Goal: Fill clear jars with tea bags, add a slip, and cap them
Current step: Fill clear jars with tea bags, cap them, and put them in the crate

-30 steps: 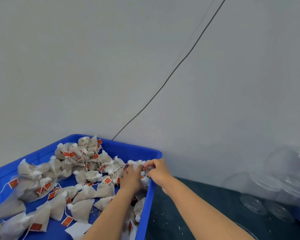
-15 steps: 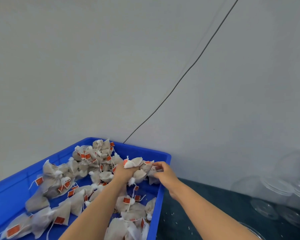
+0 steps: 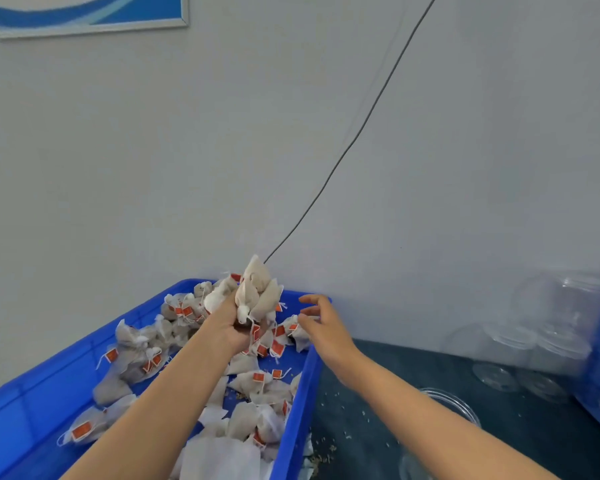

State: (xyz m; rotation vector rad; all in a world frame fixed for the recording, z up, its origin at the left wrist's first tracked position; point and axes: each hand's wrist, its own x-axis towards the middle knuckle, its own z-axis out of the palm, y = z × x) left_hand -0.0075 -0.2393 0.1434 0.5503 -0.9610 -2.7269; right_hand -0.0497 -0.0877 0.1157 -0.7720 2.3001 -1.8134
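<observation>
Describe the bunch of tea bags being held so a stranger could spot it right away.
Find the blue crate on the left, full of loose tea bags. Above its far right corner, the left hand grips a bunch of tea bags, the only ones lifted clear of the pile.

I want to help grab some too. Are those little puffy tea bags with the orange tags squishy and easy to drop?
Probably squishy: the bunch of pale mesh tea bags bulges unevenly out of the left hand. Likely very light, since one hand lifts several at once. Their strings and orange tags dangle loose, so some may snag or slip back into the blue plastic bin.
</observation>
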